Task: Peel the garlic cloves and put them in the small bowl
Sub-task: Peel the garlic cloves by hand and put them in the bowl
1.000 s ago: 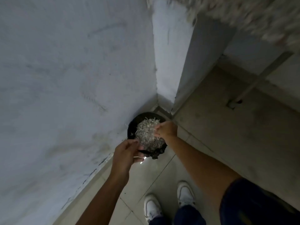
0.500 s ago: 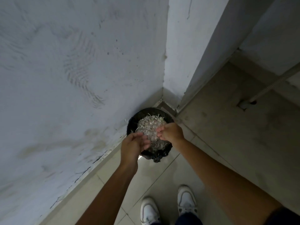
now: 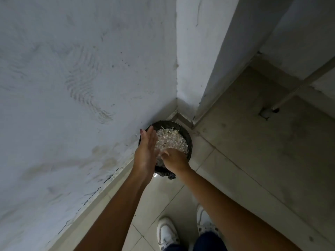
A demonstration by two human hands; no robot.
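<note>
A round black bin [image 3: 188,140] lined with a black bag stands on the floor in the corner. It is heaped with pale garlic peels [image 3: 170,140]. My left hand [image 3: 146,153] is held flat over the bin's near left side, fingers straight and pointing away from me. My right hand [image 3: 175,159] hovers over the bin's near edge with its fingers curled downward; I cannot see anything in it. The two hands are close together, almost touching. No garlic cloves or small bowl are in view.
A grey plaster wall [image 3: 72,87] rises on the left and a wall corner [image 3: 188,60] stands behind the bin. Pale floor tiles [image 3: 235,160] stretch to the right. My white shoes [image 3: 167,232] stand below the bin. A pipe [image 3: 270,111] meets the floor at right.
My left hand has straightened from a curled pose to a flat one and moved up over the bin. My right hand has slid toward me, to the near rim.
</note>
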